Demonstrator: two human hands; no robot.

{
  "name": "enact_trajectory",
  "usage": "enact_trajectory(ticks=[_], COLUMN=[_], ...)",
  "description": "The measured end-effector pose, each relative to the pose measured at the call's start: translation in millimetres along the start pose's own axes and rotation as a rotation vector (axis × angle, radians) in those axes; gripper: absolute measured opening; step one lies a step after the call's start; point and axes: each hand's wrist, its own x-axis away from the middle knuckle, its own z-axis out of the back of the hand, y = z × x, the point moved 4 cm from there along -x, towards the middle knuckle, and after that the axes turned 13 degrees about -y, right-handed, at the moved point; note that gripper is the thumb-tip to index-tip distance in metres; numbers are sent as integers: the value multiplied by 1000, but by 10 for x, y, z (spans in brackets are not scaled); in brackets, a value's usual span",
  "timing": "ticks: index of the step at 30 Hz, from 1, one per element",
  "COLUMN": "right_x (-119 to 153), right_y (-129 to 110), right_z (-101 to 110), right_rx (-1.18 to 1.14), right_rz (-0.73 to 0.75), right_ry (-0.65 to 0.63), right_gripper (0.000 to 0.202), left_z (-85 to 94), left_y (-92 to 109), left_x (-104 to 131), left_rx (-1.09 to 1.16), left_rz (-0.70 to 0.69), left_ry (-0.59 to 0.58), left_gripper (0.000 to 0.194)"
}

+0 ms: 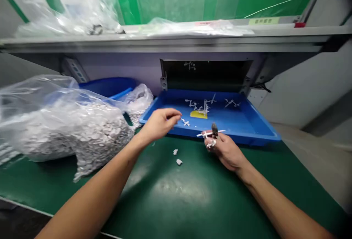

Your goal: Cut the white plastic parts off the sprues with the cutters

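Note:
My left hand point(161, 123) is at the front left rim of the blue tray point(236, 121), thumb and fingertips pinched together beside a small white plastic cross piece point(186, 122); whether it grips that piece is too small to tell. My right hand point(224, 149) is closed at the tray's front edge, holding a branched white plastic piece point(206, 135) and a tool with a dark metal tip point(214, 128). Two small white parts point(175, 152) point(179, 162) lie on the green table between my hands.
Clear bags of many small white-grey parts point(96, 132) stand on the left, with a blue bin point(110, 84) behind. Several white branched pieces and a yellow patch point(198, 114) are in the tray. A shelf point(154, 44) with plastic bags crosses above; a dark opening point(206, 75) lies behind.

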Motion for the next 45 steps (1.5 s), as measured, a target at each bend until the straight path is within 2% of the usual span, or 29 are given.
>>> enact_trajectory(ticks=[1,3,5,7,10,15,17,19,22,24,27,30,33,36,45], right_x=[0,8,21,32,41,58,69,80,95,98,98,118,126,134,145], right_y=[-23,-53,-62,-58,-44,-16,-15,-34,-72,-93,-158,-198,-174,-165,-158], right_z=[-14,-56,-92,-117,-150,-184,-177,-157,-129,-108,-86,-144,-186,-187,-163], right_rx=[-182,-417,-501,-530,-584,-621,-592,-557,-413,-178,401,822,972,1040,1163], right_rz=[9,4,-18,-36,-54,-99,-116,-114,-132,-128,4,148,181,201,222], right_ry=[-33,-88,-107,-109,-151,-197,-181,-176,-221,-213,-39,121,129,103,105], right_gripper=[35,38,38,37,35,31,33,37,37,34,24,21,24,24,25], left_z=[-256,-653,-890,-988,-979,-897,-898,-901,-842,-780,-743,-782,-846,-884,-901], left_y=[-40,-78,-73,-57,-37,49,51,44,13,-29,-88,-99,-78,-70,-54], left_x=[30,86,123,144,173,274,311,331,333,335,343,343,339,336,336], left_rx=[107,301,443,499,395,-204,-308,-334,-283,-190,36,236,359,416,397], left_rz=[31,59,52,38,-18,-395,-490,-525,-441,-325,-199,-149,-118,-82,-125], left_ry=[-103,-222,-262,-245,-187,-135,-142,-151,-31,85,134,68,-5,-26,-41], left_gripper=[30,33,38,40,34,27,27,26,21,19,22,27,29,28,24])
